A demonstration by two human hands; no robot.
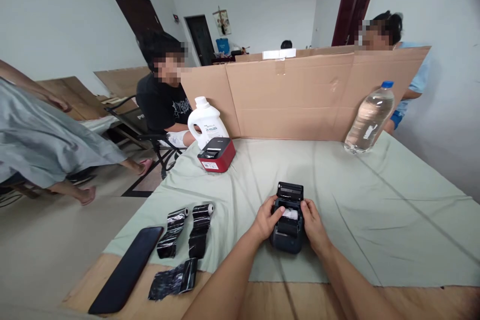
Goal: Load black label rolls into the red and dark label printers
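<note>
Both your left hand and right hand clasp the dark printer, steadying it, its lid open, white roll exposed.

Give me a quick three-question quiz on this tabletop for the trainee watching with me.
1. True or false: the lid of the dark label printer stands open.
2. Which thing stands nearest the red printer? A) the water bottle B) the white jug C) the black phone
3. How many black wrappers lie left of the left hand?

Key
1. True: the lid is tipped back and a white roll shows inside, with the left hand and right hand gripping the printer's two sides.
2. B: the jug stands right behind it, against the cardboard wall.
3. Three: two on the green cloth, one crumpled on the wood edge.
</note>
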